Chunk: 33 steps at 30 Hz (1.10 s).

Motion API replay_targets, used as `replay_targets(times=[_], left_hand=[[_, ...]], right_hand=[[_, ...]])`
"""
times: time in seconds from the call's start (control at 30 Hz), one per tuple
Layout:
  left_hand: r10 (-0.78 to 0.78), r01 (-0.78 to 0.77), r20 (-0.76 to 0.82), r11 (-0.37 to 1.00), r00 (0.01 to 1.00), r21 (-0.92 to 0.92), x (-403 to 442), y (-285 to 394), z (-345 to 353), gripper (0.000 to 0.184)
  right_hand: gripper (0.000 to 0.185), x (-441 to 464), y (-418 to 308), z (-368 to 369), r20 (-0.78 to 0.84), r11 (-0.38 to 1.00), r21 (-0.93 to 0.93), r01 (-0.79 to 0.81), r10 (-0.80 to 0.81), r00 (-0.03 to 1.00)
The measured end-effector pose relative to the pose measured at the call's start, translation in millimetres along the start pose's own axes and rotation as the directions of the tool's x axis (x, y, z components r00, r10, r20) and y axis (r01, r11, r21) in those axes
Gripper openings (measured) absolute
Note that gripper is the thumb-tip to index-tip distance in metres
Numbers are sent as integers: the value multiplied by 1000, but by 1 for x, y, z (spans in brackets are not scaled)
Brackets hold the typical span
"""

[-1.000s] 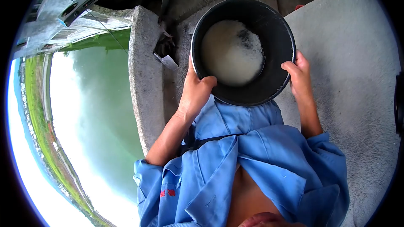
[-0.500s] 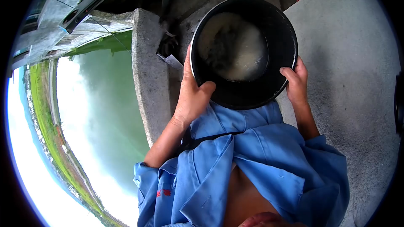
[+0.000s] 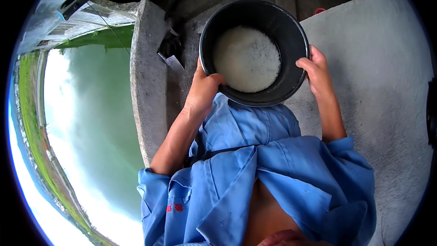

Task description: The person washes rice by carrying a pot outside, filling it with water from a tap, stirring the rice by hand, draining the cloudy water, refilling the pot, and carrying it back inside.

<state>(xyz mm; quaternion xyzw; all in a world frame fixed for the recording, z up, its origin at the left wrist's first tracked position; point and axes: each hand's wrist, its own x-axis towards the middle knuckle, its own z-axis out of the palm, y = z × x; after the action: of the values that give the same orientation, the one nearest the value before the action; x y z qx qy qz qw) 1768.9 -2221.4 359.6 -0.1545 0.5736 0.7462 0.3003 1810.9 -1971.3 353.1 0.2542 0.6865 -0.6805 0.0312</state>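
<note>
A dark round pot (image 3: 291, 82) is held up in front of my body by both hands, its mouth facing me. Inside it lies white rice (image 3: 246, 59), apparently in water, spread over the bottom. My left hand (image 3: 203, 86) grips the rim on the left, thumb over the edge and fingers behind the outer wall. On the opposite side, my right hand (image 3: 317, 70) clasps the rim the same way, its thumb on the lip. The fingers under the pot are partly hidden.
A concrete ledge (image 3: 148, 64) runs along my left, with green water (image 3: 104, 109) beyond it. To my right is a broad grey concrete surface (image 3: 364, 73). Dark clutter (image 3: 170, 45) sits by the ledge, and something red (image 3: 320, 11) shows at the far edge.
The pot has shifted slightly left along with both hands. The contents, blurred and dark in the middle before, now show as an even white layer.
</note>
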Motion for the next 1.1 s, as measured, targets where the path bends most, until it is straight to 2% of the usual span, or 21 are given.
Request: replay_targets(times=[0.07, 0.1, 0.13, 0.17, 0.2, 0.27, 0.33, 0.4, 0.5, 0.7, 0.9, 1.1], left_hand=[[34, -35, 8, 993, 999, 111, -6, 5, 7, 58], [58, -59, 10, 985, 998, 162, -9, 7, 10, 66], [58, -59, 7, 985, 998, 164, -11, 5, 7, 66], [143, -152, 52, 941, 988, 303, -11, 1, 3, 72], [219, -245, 110, 868, 969, 432, -12, -1, 1, 78], [204, -230, 105, 851, 973, 472, -20, 4, 3, 82], [315, -338, 143, 744, 938, 577, -27, 7, 4, 84], [340, -364, 155, 733, 928, 574, -31, 7, 2, 85], [340, -350, 137, 716, 931, 604, -35, 8, 1, 85], [185, -209, 98, 895, 978, 393, -33, 3, -7, 83], [93, -111, 77, 950, 993, 293, -34, 0, -6, 82], [92, -109, 72, 950, 993, 292, -28, 0, -8, 75]], right_hand=[[13, -1, 11, -4, -13, 1000, 26, 17, -17, 1000], [18, -6, 10, -3, -27, 997, 79, 17, -15, 1000], [23, -11, 10, -2, -43, 991, 133, 18, -13, 999], [31, -13, 14, -4, -18, 988, 153, -12, 15, 1000], [31, -15, 19, -5, -16, 988, 157, -11, 14, 1000], [37, -18, 27, -5, -17, 981, 189, 42, -40, 999], [38, -21, 31, -2, -8, 978, 205, 36, -35, 999], [32, -23, 32, 3, -76, 969, 239, 65, -48, 996], [31, -24, 28, 6, -85, 971, 202, 125, -110, 990], [25, -28, 16, 9, -71, 975, 136, 174, -166, 984], [19, -29, 12, 3, -60, 981, 83, 174, -169, 984], [17, -27, 3, 8, -64, 982, 66, 177, -173, 983]])
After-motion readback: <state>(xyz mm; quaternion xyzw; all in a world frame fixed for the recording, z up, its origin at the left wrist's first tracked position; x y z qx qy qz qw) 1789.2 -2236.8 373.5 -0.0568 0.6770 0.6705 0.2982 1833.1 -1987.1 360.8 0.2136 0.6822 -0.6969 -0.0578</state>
